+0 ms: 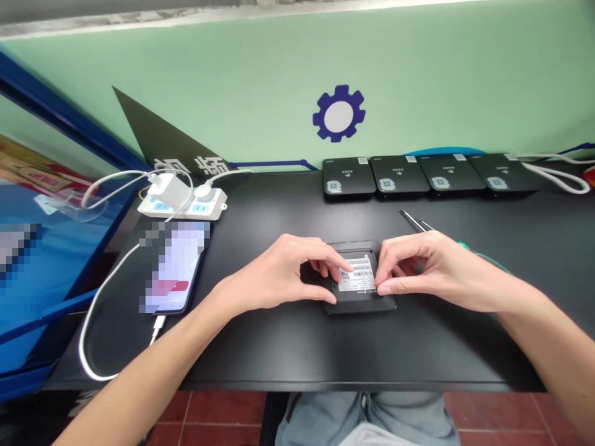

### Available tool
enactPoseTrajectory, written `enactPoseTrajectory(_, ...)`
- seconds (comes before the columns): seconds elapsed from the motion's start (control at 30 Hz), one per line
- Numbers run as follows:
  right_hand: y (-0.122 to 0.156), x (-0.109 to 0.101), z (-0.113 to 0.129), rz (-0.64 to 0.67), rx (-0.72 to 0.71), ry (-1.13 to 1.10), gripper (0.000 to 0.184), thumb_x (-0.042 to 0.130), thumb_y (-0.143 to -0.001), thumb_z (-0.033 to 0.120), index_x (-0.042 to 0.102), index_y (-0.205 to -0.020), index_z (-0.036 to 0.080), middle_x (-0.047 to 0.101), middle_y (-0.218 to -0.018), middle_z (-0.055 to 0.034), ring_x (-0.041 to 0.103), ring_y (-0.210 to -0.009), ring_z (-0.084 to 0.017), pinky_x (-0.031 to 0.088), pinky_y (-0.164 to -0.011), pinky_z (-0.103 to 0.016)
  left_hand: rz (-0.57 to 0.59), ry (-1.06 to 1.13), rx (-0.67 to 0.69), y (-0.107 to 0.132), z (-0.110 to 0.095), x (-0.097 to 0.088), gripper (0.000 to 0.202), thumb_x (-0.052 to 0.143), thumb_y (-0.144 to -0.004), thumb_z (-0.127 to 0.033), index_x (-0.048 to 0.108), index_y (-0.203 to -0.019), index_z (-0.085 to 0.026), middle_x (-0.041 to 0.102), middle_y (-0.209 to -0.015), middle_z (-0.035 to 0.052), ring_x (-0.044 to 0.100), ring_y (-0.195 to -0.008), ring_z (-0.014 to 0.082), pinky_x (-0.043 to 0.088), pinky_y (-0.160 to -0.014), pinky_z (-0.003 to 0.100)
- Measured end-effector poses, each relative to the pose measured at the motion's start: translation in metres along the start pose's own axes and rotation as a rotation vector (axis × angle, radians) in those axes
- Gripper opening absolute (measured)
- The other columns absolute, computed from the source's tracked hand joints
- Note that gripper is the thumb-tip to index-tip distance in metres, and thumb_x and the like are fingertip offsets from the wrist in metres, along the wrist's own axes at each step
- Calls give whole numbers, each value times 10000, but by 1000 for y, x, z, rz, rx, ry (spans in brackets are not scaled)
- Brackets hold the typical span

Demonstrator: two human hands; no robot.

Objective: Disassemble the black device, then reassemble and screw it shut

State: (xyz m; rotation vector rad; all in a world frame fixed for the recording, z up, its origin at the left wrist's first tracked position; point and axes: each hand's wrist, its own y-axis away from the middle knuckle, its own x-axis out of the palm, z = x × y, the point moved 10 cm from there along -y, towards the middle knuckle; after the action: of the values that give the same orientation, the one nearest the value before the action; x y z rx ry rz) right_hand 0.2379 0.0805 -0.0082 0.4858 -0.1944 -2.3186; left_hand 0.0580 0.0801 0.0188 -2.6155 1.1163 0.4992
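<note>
A flat black rounded-square electronic device [360, 303] lies on the black desk [288, 359] with its underside up. A white barcode label [357, 275] covers its middle. My left hand [283, 272] grips its left side, with the fingertips reaching the label's edge. My right hand [432, 269] pinches the right side, with the fingertips on or beside the label. The fingers hide parts of the device's edges. A pair of metal tweezers [415, 220] lies just beyond my right hand, its far end partly hidden behind that hand.
Several similar black devices [400, 176] stand in a row at the desk's back. On the left lie a smartphone [174, 266] with a blurred screen on a white charging cable, and a white power strip [181, 204] with a charger [162, 189]. A thin green wire [486, 259] runs behind my right wrist.
</note>
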Motion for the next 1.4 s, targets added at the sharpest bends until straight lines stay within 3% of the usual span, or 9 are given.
enactPoseTrajectory(0.17, 0, 0, -5, 26, 26, 53, 281, 947, -891, 588, 911, -935, 313, 736, -878, 0, 583, -749, -118, 433, -664, -293, -20, -63, -18, 1, 3, -3, 434, 1062, -844, -271, 885, -1236, -211, 831, -1153, 60, 757, -888, 159, 627, -849, 285)
enactPoseTrajectory(0.47, -2, 1, -6, 32, 26, 109, 362, 899, -913, 665, 921, -931, 304, 740, -911, -35, 622, -782, -154, 433, -690, -333, -14, -49, -34, 0, 6, -2, 401, 1058, -854, -292, 888, -1210, -217, 838, -1127, 63, 766, -894, 173, 627, -839, 292)
enactPoseTrajectory(1.4, -1, -2, -8, 34, 45, 99, 380, 902, -909, 663, 901, -934, 284, 738, -922, -43, 609, -777, -160, 421, -686, -329, -7, -43, -32, 0, 6, -1, 370, 1041, -876, -299, 889, -1204, -220, 853, -1123, 70, 763, -905, 182, 634, -861, 304)
